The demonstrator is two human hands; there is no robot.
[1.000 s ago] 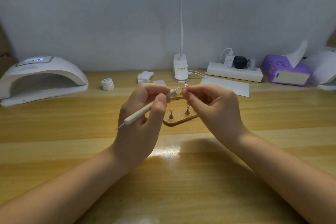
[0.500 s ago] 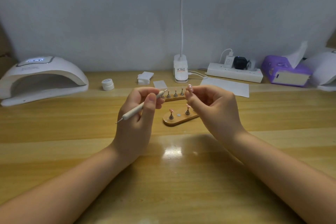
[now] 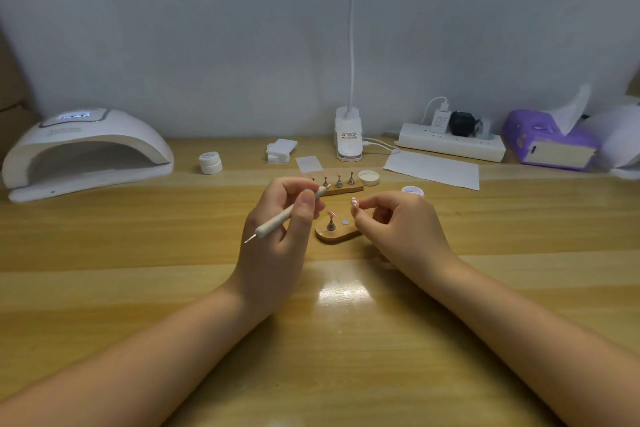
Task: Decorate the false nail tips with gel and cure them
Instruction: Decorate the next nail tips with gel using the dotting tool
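Item: pink false nail tip (image 3: pixel 354 203) on its stand, pinched in right hand (image 3: pixel 398 229), above small oval wooden holder base (image 3: pixel 337 236).

Detail: left hand (image 3: pixel 277 236) fingers curl round slim white dotting tool (image 3: pixel 287 217), long axis slanting up-right; its upper end lies just left of the tip, apart. The holder's bare magnet spot sits directly below-left of the tip. White arched curing lamp (image 3: pixel 86 152) stands far left on wooden counter (image 3: pixel 138 270).

Pink nail tip (image 3: pixel 354 202) — pinched upright, beside tilted white dotting pen (image 3: pixel 287 216)
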